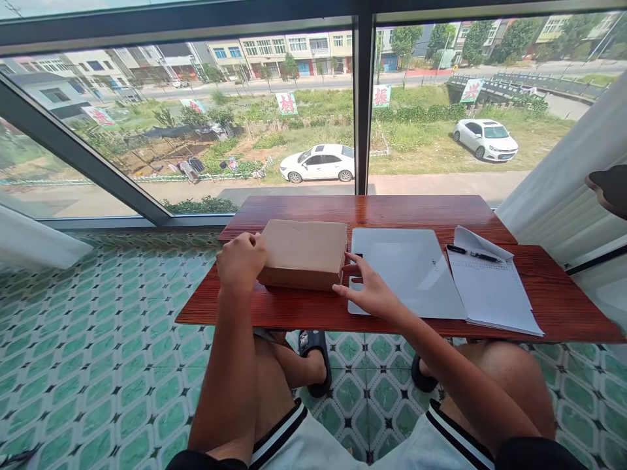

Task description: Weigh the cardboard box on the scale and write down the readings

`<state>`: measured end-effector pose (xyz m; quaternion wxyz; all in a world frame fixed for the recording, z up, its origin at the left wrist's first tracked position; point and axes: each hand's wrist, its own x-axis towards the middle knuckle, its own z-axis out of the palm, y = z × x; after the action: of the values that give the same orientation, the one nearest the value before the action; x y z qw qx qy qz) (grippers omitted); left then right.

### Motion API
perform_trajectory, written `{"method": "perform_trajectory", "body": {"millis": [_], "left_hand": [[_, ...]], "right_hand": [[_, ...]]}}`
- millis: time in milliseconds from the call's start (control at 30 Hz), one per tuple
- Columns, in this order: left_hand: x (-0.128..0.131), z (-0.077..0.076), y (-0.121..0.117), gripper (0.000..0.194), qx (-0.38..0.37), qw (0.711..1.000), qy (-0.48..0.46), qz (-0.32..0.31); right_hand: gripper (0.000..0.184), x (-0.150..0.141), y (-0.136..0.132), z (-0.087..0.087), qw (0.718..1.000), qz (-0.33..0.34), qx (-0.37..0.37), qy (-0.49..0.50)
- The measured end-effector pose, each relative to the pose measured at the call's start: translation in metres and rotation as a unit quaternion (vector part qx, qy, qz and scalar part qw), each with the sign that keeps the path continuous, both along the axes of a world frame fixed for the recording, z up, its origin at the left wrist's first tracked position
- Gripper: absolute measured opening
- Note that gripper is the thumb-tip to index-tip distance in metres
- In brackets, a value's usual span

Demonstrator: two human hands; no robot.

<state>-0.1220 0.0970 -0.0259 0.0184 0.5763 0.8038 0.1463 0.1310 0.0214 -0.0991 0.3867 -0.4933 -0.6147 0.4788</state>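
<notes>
A closed brown cardboard box [306, 245] lies flat on the dark red wooden table [294, 313]. At its left end is my left hand [241, 260], with the fingers curled over that side; the fingertips are hidden. My right hand [369, 287] reaches to the opposite end with its fingers spread. Its thumb is at the box's near right corner, and the other fingertips are along the right side. Under and beyond the right hand is a closed silver laptop [401, 261].
Right of the laptop are paper sheets [490, 287], with a black pen [474, 253] on top. My knees are below the table's near edge. Large windows with a dark frame [363, 104] stand behind the table. A white curtain [553, 170] hangs at the right.
</notes>
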Motion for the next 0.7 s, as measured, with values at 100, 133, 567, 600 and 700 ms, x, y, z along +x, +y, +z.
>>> {"method": "perform_trajectory", "body": {"millis": [100, 133, 567, 600, 700], "left_hand": [[-0.002, -0.002, 0.002, 0.052, 0.003, 1.0, -0.002, 0.003], [-0.003, -0.002, 0.003, 0.052, 0.001, 1.0, -0.002, 0.005], [0.034, 0.015, -0.029, 0.039, 0.292, 0.951, -0.022, -0.098], [0.04, 0.016, -0.031, 0.036, 0.309, 0.943, -0.04, -0.118], [0.058, 0.018, -0.04, 0.029, 0.35, 0.917, -0.077, -0.174]], "right_hand": [[0.082, 0.001, 0.0, -0.001, 1.0, 0.005, 0.004, -0.002], [0.082, 0.001, 0.0, -0.001, 1.0, 0.007, 0.004, -0.001], [0.056, 0.035, -0.008, 0.038, 0.993, -0.06, 0.077, -0.069], [0.052, 0.039, -0.01, 0.044, 0.991, -0.07, 0.088, -0.07], [0.045, 0.048, -0.013, 0.06, 0.987, -0.088, 0.121, -0.065]]}}
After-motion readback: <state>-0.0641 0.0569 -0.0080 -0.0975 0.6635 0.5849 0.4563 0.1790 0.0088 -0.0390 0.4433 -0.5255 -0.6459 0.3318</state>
